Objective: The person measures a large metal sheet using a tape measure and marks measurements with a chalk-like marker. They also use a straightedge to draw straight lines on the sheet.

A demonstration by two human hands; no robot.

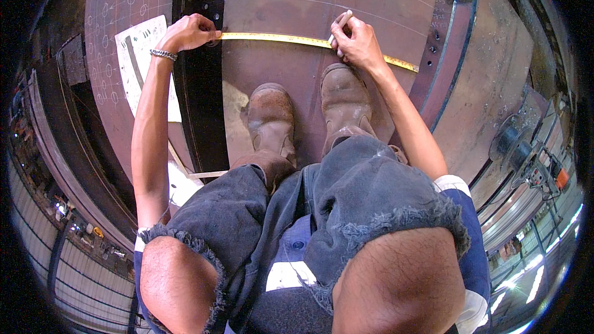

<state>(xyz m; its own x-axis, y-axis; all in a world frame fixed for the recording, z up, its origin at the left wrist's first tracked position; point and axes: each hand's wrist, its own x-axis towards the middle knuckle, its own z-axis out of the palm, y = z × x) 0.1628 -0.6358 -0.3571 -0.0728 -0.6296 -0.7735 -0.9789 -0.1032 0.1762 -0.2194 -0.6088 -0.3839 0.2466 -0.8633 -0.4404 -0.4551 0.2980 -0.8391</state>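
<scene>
A yellow tape measure [272, 38] lies stretched across a brownish steel plate [291, 0]. My left hand [189, 33] pinches its left end at the plate's left edge, a chain bracelet on the wrist. My right hand [357, 42] is closed around a thin pale stick that looks like chalk [340, 23], its lower tip at the tape's edge. The tape passes beneath this hand and comes out on its right, ending near the plate's right side. Fine white lines run across the plate beyond the tape.
My boots [270, 114] stand on the plate just below the tape. To the left, a paper sheet [148, 55] lies on another plate marked with white circles. A dark gap separates the plates. On the right are a curved plate [495, 55] and a cable reel [515, 139].
</scene>
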